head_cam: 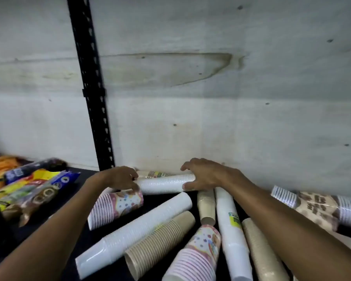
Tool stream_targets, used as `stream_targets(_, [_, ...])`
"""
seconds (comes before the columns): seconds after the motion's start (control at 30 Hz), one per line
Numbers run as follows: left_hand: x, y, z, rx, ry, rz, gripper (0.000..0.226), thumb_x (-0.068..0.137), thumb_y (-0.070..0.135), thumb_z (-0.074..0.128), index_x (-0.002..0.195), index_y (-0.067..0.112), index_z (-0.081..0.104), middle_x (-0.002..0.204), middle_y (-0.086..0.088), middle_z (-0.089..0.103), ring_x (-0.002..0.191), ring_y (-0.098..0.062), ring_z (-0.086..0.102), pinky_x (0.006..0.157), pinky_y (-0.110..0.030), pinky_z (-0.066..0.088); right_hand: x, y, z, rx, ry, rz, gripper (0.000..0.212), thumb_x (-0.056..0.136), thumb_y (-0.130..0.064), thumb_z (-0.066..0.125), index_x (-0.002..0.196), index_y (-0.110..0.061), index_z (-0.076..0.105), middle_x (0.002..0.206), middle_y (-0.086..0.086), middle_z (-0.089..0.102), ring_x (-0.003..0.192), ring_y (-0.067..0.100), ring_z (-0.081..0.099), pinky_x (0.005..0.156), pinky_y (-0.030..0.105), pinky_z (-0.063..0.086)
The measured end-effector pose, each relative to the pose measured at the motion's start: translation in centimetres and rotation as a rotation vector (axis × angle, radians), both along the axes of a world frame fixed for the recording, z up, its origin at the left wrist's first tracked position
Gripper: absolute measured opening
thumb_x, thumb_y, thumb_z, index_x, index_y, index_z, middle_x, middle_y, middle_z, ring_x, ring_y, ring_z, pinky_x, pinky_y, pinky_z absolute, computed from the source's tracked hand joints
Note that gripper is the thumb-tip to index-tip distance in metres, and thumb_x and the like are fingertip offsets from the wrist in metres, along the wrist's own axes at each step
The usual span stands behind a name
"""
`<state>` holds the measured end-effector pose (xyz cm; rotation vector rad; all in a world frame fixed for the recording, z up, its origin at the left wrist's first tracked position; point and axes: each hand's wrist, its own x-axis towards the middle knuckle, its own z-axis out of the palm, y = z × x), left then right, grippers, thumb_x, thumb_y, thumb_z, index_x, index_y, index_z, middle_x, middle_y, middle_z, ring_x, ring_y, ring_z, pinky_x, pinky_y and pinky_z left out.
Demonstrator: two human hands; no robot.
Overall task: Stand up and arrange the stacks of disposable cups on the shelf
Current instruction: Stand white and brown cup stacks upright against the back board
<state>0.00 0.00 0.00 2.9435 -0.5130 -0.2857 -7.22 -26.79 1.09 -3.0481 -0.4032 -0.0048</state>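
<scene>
Barely started, I'd say: my left hand (pixel 121 178) and right hand (pixel 201 175) each curl round an end of a long white plastic cup stack (pixel 164 184) lying along the dark shelf's (pixel 49 224) back edge. Every other stack lies flat too.

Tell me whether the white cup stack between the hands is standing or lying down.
Lying down. The white cup stack lies sideways along the wall; the left hand grips one end, the right hand the other.
</scene>
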Motion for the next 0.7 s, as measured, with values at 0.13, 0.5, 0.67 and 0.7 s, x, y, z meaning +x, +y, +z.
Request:
stream_targets(0.13, [1.0, 0.1, -0.4, -0.029, 0.094, 0.003, 0.057, 0.091, 0.035, 0.065, 0.142, 0.016, 0.047, 0.141, -0.002, 0.053, 0.125, -0.018, 0.053, 0.099, -0.023, 0.04, 2.0, 1.6, -0.6, -0.096, 0.113, 0.026, 0.07, 0.083, -0.048, 0.069, 0.144, -0.027, 0.041, 0.139, 0.003, 0.05, 0.121, 0.025, 0.051, 0.1, 0.041, 0.045])
stream_targets(0.5, [6.0, -0.3, -2.0, -0.242, 0.041, 0.221, 0.049, 0.096, 0.052, 0.045, 0.093, 0.007, 0.065, 0.084, -0.004, 0.061, 0.073, -0.018, 0.054, 0.07, -0.028, 0.045, 2.4, -0.7, 1.3, -0.093, 0.119, 0.039, 0.06, 0.084, -0.039, 0.069, 0.137, -0.028, 0.043, 0.128, -0.001, 0.052, 0.11, 0.019, 0.052, 0.094, 0.035, 0.046])
stream_targets(0.67, [6.3, -3.8, -2.2, -0.232, 0.109, 0.353, 0.052, 0.09, 0.061, 0.049, 0.089, 0.009, 0.056, 0.09, -0.007, 0.06, 0.072, -0.026, 0.068, 0.068, -0.03, 0.058, 0.1, -4.3, 3.4, -0.129, 0.126, -0.031, 0.06, 0.079, -0.039, 0.072, 0.132, -0.034, 0.044, 0.123, -0.006, 0.053, 0.107, 0.015, 0.053, 0.093, 0.034, 0.047])
stream_targets(0.7, [5.9, -4.6, -2.2, -0.242, 0.143, 0.371, 0.054, 0.089, 0.063, 0.049, 0.094, 0.009, 0.055, 0.095, -0.007, 0.059, 0.075, -0.028, 0.07, 0.073, -0.032, 0.061, -0.4, -5.0, 3.8, -0.133, 0.13, -0.043, 0.06, 0.078, -0.039, 0.072, 0.131, -0.034, 0.044, 0.121, -0.006, 0.053, 0.106, 0.015, 0.053, 0.092, 0.033, 0.047])
